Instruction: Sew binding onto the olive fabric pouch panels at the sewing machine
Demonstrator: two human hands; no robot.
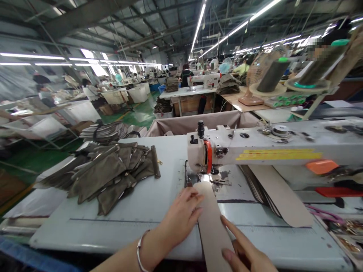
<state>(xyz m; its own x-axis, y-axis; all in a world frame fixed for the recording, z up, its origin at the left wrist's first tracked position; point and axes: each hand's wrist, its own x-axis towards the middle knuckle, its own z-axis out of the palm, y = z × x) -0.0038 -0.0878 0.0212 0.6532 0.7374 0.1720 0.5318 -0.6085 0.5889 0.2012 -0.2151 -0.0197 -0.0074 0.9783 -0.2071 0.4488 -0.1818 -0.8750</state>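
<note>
A long beige strip with a rounded far end [211, 223] lies under the needle area of a white sewing machine [263, 145], and a darker layer shows along its left edge. My left hand [181, 215], with a silver bangle at the wrist, is closed over the strip's left edge near the presser foot. Closer to the table's front, my right hand [245, 247] grips the right edge, thumb on top and index finger along the side; its other fingers are partly hidden. More such strips are stacked [279, 192] beneath the machine's arm.
Olive fabric pieces [113, 170] are piled on the table's left. A cloth-lined bin [195, 122] stands behind the machine. Thread cones [273, 75] and a fan [263, 68] are at the back right. Purple-handled scissors [326, 214] and small metal parts lie right. Co-workers sit farther off.
</note>
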